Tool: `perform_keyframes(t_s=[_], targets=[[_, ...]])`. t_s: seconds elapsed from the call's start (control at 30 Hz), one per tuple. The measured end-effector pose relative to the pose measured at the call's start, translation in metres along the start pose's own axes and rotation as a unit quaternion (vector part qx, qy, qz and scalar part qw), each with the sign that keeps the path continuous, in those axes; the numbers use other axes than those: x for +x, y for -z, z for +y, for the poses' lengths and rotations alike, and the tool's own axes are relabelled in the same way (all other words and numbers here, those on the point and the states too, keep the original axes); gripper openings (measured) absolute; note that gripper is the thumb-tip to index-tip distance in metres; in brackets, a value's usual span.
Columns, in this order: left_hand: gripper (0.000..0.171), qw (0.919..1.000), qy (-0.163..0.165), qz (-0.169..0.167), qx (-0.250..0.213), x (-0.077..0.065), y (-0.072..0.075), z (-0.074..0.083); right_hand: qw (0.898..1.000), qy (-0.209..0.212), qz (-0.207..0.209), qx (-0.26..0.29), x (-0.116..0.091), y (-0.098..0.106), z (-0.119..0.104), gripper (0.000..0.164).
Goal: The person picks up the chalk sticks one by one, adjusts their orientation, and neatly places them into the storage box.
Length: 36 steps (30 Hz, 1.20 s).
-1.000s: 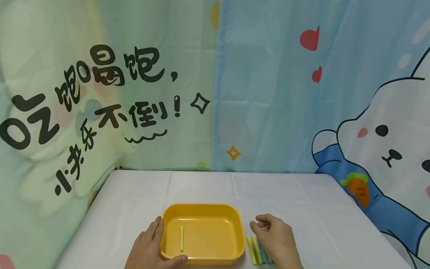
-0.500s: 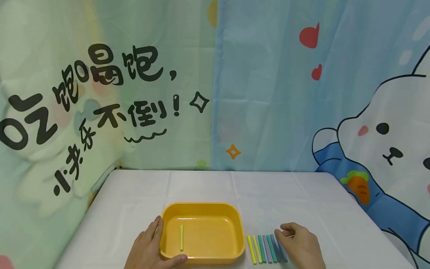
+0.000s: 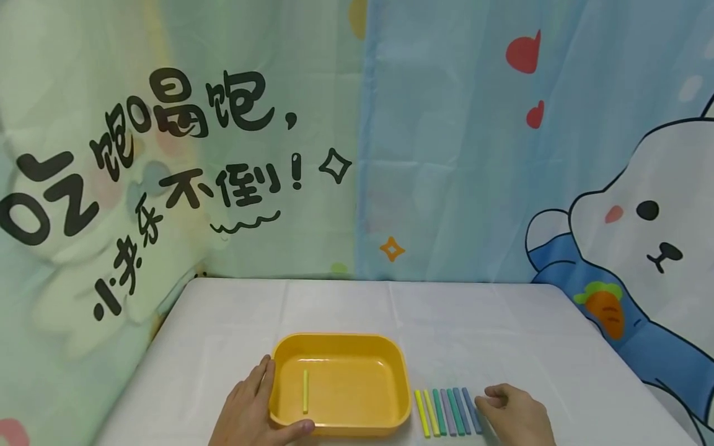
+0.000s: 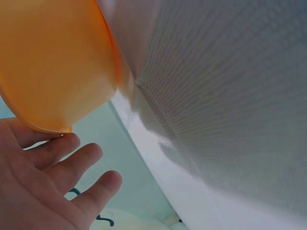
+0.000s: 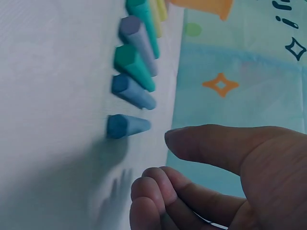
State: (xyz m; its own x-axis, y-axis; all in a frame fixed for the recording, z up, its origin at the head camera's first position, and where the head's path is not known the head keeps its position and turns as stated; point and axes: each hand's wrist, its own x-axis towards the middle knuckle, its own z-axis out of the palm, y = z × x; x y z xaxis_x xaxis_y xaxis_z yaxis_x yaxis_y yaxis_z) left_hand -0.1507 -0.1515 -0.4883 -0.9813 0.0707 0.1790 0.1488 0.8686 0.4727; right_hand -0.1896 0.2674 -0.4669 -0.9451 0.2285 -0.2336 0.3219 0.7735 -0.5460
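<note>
A yellow plastic tray (image 3: pixel 340 384) sits on the white tabletop, with one yellow chalk-like stick (image 3: pixel 305 391) lying inside on the left. My left hand (image 3: pixel 253 406) rests at the tray's left side, fingers along the wall and thumb at the front rim. In the left wrist view its fingers (image 4: pixel 79 165) are spread and fairly straight, touching the tray's edge. To the right of the tray lies a row of several chalk-like sticks (image 3: pixel 444 412) in yellow, green, purple and blue. Just beyond the last blue stick (image 5: pixel 127 126) is my right hand (image 3: pixel 519 415), loosely curled, holding nothing, thumb apart from its fingers.
White cloth covers the table (image 3: pixel 334 303). A printed curtain (image 3: pixel 446 155) with lettering and a cartoon animal hangs behind the table's back edge and along both sides.
My right hand has moved right, along the row from its left part to past its right end, uncovering the green, purple and blue sticks. My left hand and the tray have stayed put.
</note>
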Motion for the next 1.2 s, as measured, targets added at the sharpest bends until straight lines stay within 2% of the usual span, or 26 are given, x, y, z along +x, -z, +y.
perform_keyframes(t_s=[0.23, 0.33, 0.57, 0.87, 1.2], targets=[[0.122, 0.9998, 0.013, -0.015, 0.002, 0.001, 0.002, 0.001, 1.0, -0.02, 0.005, -0.006, 0.003, -0.011, 0.003, 0.045], [0.123, 0.9998, 0.014, -0.014, 0.002, 0.001, 0.002, 0.002, 1.0, -0.015, 0.007, -0.008, 0.004, -0.012, 0.003, 0.045], [0.122, 0.9999, 0.011, -0.009, -0.001, 0.0, 0.002, 0.001, 0.999, -0.035, 0.01, 0.001, 0.003, -0.018, -0.006, 0.04], [0.12, 1.0, -0.003, 0.004, 0.005, -0.001, 0.001, -0.001, 1.0, 0.005, 0.004, 0.001, 0.002, -0.019, -0.005, 0.032], [0.121, 1.0, 0.002, -0.003, -0.001, 0.0, 0.001, -0.001, 1.0, 0.015, -0.011, -0.005, 0.005, -0.019, -0.005, 0.03]])
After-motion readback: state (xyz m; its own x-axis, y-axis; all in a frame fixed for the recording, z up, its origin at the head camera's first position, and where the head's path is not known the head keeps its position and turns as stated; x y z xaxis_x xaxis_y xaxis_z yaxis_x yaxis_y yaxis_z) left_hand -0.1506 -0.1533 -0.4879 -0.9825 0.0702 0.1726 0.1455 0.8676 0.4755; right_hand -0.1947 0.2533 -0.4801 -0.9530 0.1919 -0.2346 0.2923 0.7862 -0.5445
